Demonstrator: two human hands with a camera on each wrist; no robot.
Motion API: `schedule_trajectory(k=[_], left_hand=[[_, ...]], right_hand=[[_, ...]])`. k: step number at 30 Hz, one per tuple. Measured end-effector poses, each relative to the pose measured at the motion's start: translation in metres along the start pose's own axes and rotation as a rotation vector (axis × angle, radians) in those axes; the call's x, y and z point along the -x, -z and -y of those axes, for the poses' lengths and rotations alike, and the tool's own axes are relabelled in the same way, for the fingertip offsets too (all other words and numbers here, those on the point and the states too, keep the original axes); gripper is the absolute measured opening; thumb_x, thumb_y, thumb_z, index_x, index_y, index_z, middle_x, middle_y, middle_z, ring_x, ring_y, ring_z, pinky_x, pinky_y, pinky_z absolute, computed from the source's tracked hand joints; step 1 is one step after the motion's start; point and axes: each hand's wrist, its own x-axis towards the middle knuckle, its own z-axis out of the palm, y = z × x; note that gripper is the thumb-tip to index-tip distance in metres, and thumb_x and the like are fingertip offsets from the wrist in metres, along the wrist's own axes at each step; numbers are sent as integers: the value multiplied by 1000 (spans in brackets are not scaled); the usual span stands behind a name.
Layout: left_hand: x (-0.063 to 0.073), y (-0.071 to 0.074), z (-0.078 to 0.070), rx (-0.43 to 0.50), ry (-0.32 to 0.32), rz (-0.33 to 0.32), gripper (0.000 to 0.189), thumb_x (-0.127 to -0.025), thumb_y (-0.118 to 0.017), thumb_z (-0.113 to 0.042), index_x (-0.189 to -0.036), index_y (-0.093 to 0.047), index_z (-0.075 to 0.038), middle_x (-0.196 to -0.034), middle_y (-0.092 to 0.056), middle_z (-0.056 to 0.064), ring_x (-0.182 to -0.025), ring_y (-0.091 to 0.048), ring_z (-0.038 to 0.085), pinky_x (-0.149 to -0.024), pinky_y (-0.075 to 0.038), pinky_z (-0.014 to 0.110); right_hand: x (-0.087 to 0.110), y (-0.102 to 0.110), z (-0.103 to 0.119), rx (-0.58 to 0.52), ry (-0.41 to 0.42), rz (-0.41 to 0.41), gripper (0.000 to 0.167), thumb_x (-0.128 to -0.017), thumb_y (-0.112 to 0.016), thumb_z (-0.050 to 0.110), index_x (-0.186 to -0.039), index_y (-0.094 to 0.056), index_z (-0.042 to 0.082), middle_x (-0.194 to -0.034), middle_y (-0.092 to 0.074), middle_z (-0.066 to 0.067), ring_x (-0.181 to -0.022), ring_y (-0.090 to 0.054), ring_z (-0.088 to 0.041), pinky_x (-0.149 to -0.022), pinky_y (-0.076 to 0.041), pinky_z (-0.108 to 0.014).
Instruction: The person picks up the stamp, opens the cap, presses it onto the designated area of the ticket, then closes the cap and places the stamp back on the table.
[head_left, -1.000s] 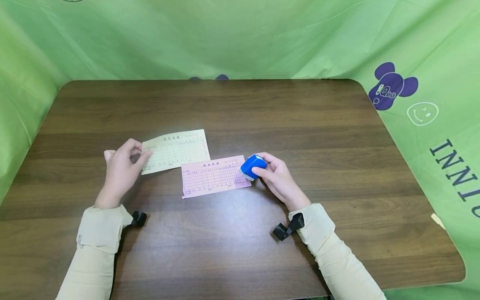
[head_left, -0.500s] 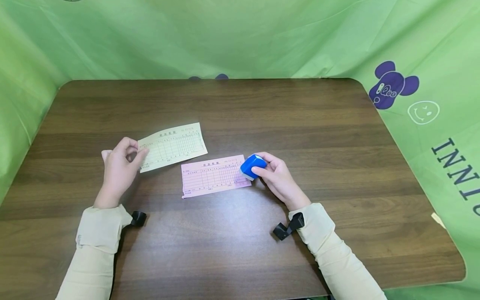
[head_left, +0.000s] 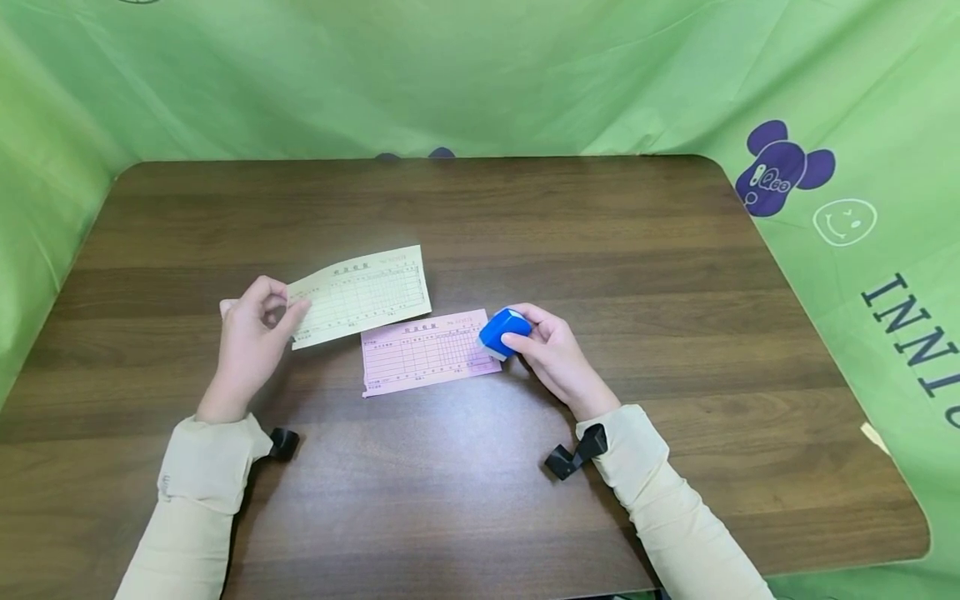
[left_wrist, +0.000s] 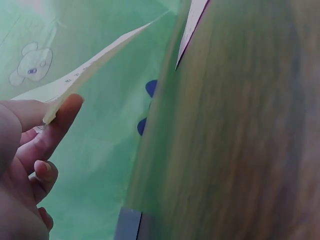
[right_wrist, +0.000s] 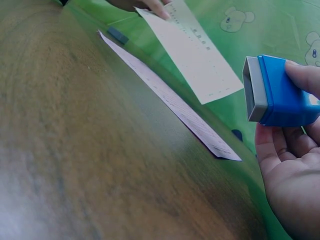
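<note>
On my feed the left hand (head_left: 251, 348) pinched the pale green slip (head_left: 363, 296) by its left edge, a narrow grip between thumb and finger with only paper in it. The left wrist view showed that sheet bowed and raised off the table (head_left: 600, 225); from the head its lower edge ran close along the top of the pink slip (head_left: 420, 354), though the right wrist view had the two apart. The pink slip lay on the wood, printed side up, with no hand on it. The right hand (head_left: 558, 362) held a blue block (head_left: 504, 333), which I took for a stamp, between thumb and fingers, its grey end (right_wrist: 256, 92) facing away from the palm and clear of the paper.

I judged the step in hand to be placing the pale green slip, with the blue block held ready for later. The next move, as I read it, called for lowering that sheet flat without dragging the pink slip along, and releasing the pinch only once it lay smooth; the right hand needed to hold off meanwhile, lest it leave a stray mark
</note>
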Motion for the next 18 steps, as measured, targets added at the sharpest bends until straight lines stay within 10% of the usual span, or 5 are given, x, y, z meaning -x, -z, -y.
schedule_trajectory(k=[18], left_hand=[[9, -22, -26, 121, 59, 181, 19, -87, -69, -5, -82, -51, 0, -56, -47, -20, -56, -38, 2, -93, -24, 41]], right_hand=[[0, 1, 0, 28, -13, -6, 28, -90, -52, -8, -112, -55, 8, -103, -64, 6, -96, -59, -5, -85, -51, -16]])
